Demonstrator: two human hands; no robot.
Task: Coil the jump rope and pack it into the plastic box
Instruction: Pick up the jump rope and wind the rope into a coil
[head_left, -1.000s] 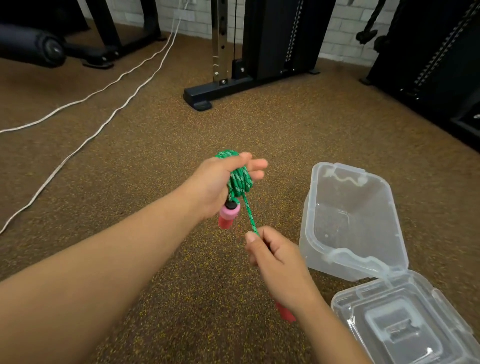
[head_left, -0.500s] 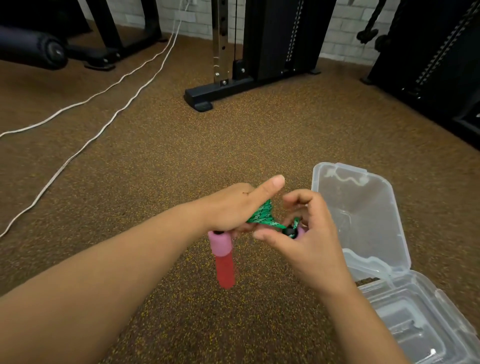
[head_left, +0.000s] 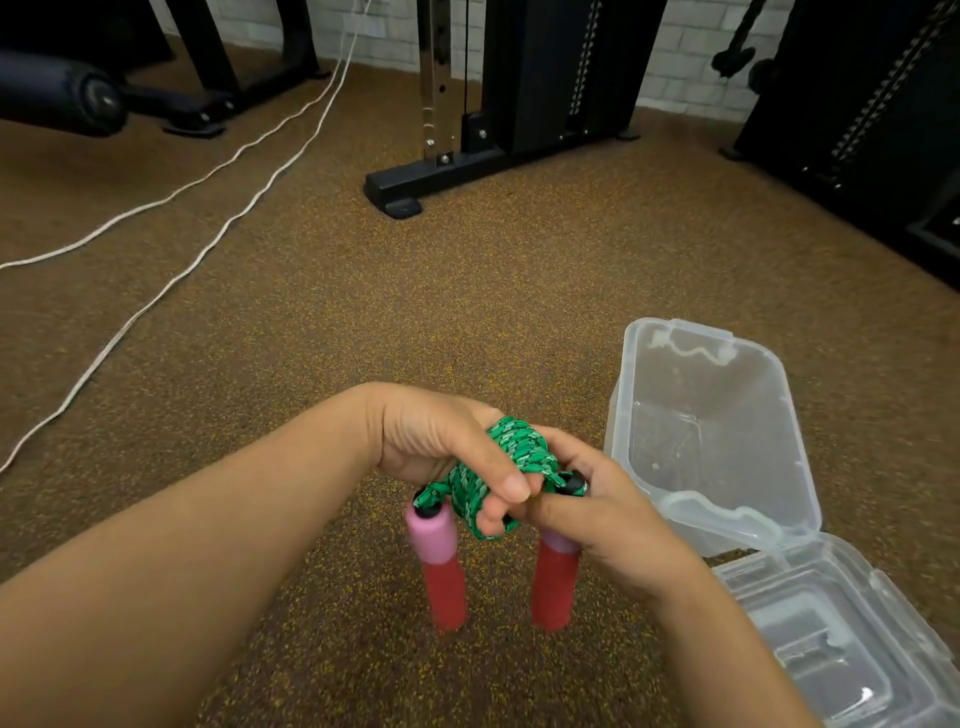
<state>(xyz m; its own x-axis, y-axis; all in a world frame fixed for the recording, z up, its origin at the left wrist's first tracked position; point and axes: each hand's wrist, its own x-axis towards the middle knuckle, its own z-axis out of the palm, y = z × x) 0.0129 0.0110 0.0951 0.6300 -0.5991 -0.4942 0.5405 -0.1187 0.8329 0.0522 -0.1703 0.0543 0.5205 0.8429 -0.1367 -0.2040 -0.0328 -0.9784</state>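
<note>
Jump rope: the green rope (head_left: 511, 470) is wound in a tight bundle and is held in the air above the floor, between the two hands, just left of the plastic box.
Left hand: the left hand (head_left: 441, 441) is closed around the bundle. The coils pass across its palm side, the thumb lies over the top of the coils, and the other fingers (head_left: 491, 522) curl under them, so the rope is wrapped by this hand from both sides.
Right hand: the right hand (head_left: 597, 512) pinches the right end of the bundle. Its thumb touches the left thumb tip, and its fingers close near the black cap where the rope enters the handle.
Left handle: the left handle (head_left: 439, 566), pink on top and red below, hangs straight down from the rope under the left hand, not touched by any finger.
Right handle: the right handle (head_left: 555, 587) hangs down under the right hand; its pink top is partly hidden by the thumb.
Plastic box: the clear plastic box (head_left: 779, 462) stands open on the floor to the right, near the right hand but apart from it.
Lid: the clear lid (head_left: 841, 649) lies behind the right forearm, touching the box's near edge.
Floor: the speckled brown floor (head_left: 467, 312) has two white cables (head_left: 208, 244) running on the far left.
</note>
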